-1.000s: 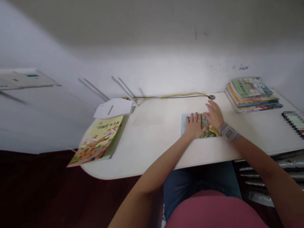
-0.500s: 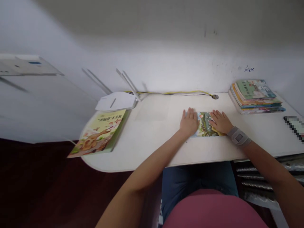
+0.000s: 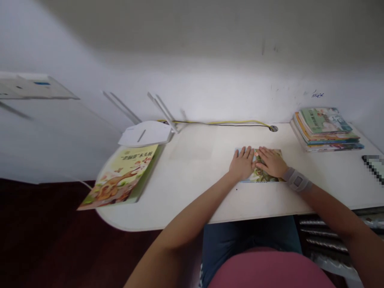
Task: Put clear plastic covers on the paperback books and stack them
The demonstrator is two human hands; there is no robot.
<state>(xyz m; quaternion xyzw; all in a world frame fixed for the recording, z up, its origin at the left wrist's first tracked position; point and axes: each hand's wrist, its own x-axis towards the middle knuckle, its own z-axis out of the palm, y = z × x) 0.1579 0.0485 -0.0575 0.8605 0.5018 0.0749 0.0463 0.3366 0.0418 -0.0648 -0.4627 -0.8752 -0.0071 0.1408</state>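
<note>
A colourful picture book [image 3: 265, 176] lies flat on the white table [image 3: 192, 192], partly covered by both hands. My left hand [image 3: 241, 163] rests palm down on the book's left part, fingers spread a little. On its upper middle lies my right hand [image 3: 271, 162], also flat with fingers stretched out, its fingertips close beside the left hand. A grey band with a square patch is round the right wrist. Neither hand grips anything.
Books with a yellow-green cover [image 3: 123, 172] overhang the table's left end, in front of a white router [image 3: 145, 134] with antennas. A stack of books [image 3: 327, 128] stands at the back right. A blurred-out device [image 3: 375, 166] lies at the right edge. Cables enter a hole [image 3: 273, 128].
My right hand has slid left across the book, close to my left hand. The whole scene sits slightly lower in the view.
</note>
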